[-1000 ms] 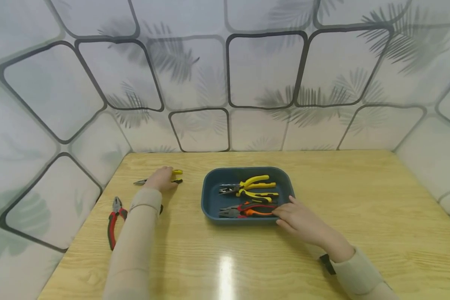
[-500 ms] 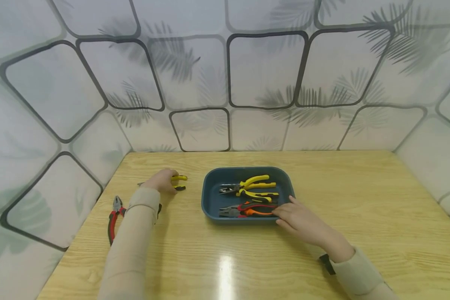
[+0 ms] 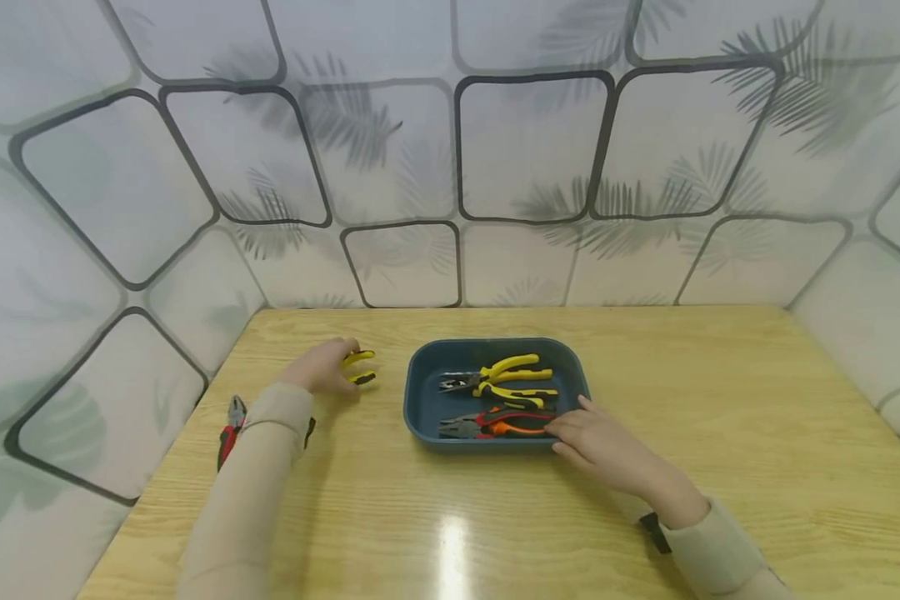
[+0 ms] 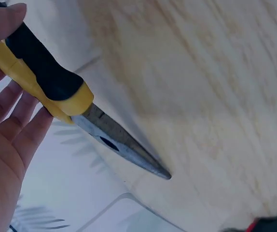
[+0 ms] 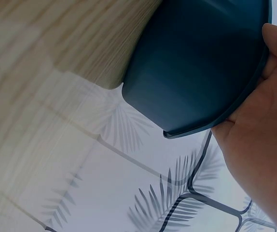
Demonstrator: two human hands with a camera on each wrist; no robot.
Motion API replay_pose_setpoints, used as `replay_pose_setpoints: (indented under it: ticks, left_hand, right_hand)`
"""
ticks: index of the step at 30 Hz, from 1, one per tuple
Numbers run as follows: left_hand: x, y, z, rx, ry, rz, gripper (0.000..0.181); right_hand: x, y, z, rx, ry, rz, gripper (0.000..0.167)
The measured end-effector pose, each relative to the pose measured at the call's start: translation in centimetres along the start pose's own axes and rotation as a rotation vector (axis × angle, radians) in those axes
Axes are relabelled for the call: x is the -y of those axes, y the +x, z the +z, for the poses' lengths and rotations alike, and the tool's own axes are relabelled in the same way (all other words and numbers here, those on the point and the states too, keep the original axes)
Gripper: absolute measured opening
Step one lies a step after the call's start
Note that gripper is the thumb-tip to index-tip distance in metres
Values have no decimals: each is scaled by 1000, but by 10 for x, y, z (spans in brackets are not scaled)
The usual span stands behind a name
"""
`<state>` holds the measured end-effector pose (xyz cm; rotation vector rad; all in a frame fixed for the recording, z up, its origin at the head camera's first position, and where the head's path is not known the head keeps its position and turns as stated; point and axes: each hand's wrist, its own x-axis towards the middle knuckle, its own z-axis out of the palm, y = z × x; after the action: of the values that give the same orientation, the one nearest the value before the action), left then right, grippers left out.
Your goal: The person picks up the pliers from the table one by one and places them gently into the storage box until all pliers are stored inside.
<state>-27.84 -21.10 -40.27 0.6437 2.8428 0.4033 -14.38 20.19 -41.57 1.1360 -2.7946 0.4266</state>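
Observation:
In the head view my left hand (image 3: 321, 367) is at the table's left side, holding long-nose pliers (image 3: 360, 378) by their yellow and black handles. The left wrist view shows the thumb on the black grip and the fingers along the other side; the pliers' tapered metal nose (image 4: 124, 145) points away from the palm. My right hand (image 3: 603, 446) grips the right end of a dark blue tray (image 3: 480, 446), thumb and fingers on either side of its rim (image 5: 244, 94). Inside the tray lie yellow-handled pliers (image 3: 513, 375) and, nearer its front, red and orange-handled pliers (image 3: 498, 425).
Another pair of pliers with red and black handles (image 3: 231, 425) lies on the wooden table (image 3: 390, 525) at the left, partly hidden by my left sleeve. Patterned wall covering (image 3: 525, 150) rises behind the table and along both sides.
My left hand has shifted slightly right with the long-nose pliers, whose nose no longer shows in the head view. My left sleeve covers more of the red pliers. My right hand stays on the tray.

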Motion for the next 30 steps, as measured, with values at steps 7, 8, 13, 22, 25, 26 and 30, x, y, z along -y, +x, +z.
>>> replay_pose_setpoints:
  ticks: [7, 8, 13, 22, 25, 26, 30]
  left_hand:
    - [-12, -5, -13, -57, 56, 96, 52]
    - [-14, -5, -15, -62, 63, 115, 52]
    - [-27, -7, -27, -69, 69, 132, 50]
    - [-56, -2, -35, -124, 72, 194, 48]
    - [-70, 2, -37, -147, 54, 208, 49]
    - [-74, 3, -38, -157, 48, 215, 49]
    - [-93, 8, -40, -172, 51, 238, 50]
  right_hand:
    - [-2, -1, 3, -3, 4, 2, 25]
    - [-2, -1, 3, -6, 2, 1, 25]
    - [-2, -1, 3, 10, 0, 10, 26]
    - [-3, -1, 4, 7, -1, 6, 26]
    - [-3, -1, 4, 8, -1, 10, 26]
    - [-3, -1, 4, 8, 1, 13, 26]
    - [-3, 0, 4, 10, -5, 7, 26]
